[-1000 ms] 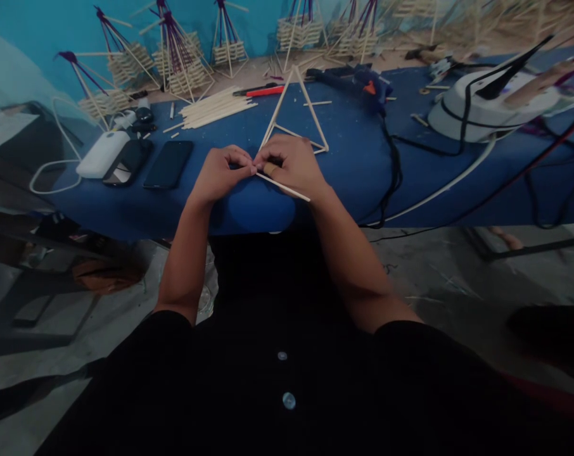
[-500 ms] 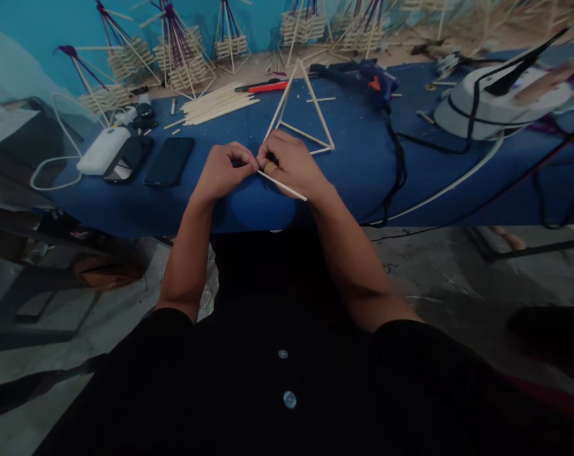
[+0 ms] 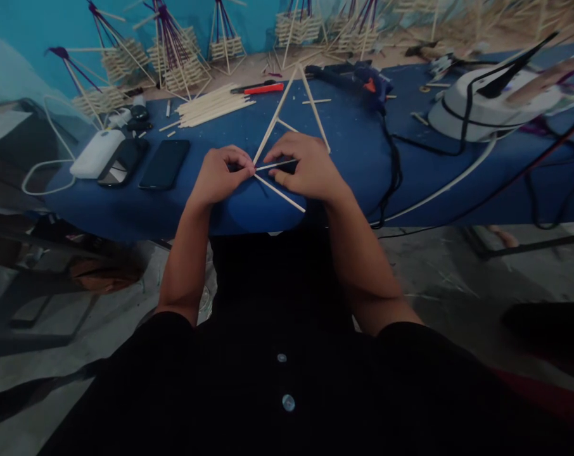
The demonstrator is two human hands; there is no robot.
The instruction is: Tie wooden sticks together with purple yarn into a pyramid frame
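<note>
A frame of thin wooden sticks (image 3: 268, 134) stands on the blue table top, its peak pointing away from me. My left hand (image 3: 225, 174) pinches its near left corner between thumb and fingertips. From that corner one loose-ended stick (image 3: 281, 193) slants toward me to the right. Another stick (image 3: 270, 166) runs from the corner into the gap between the thumb and forefinger of my right hand (image 3: 310, 166). Those right fingers are apart, and I see no firm grip on the stick. The right hand hides part of the frame's base.
Behind lie a bundle of sticks (image 3: 215, 106), a red cutter knife (image 3: 263, 88) and a glue gun (image 3: 373, 82). A phone (image 3: 165, 164) and a white power bank (image 3: 97, 154) are left. Cables (image 3: 394, 171) and a grey-white round device (image 3: 486, 104) are right. Finished stick models (image 3: 177, 60) line the back.
My right hand has moved right and away from the left corner, its fingers spreading from a pinch. The left hand keeps its pinch, and a stick now shows between the hands.
</note>
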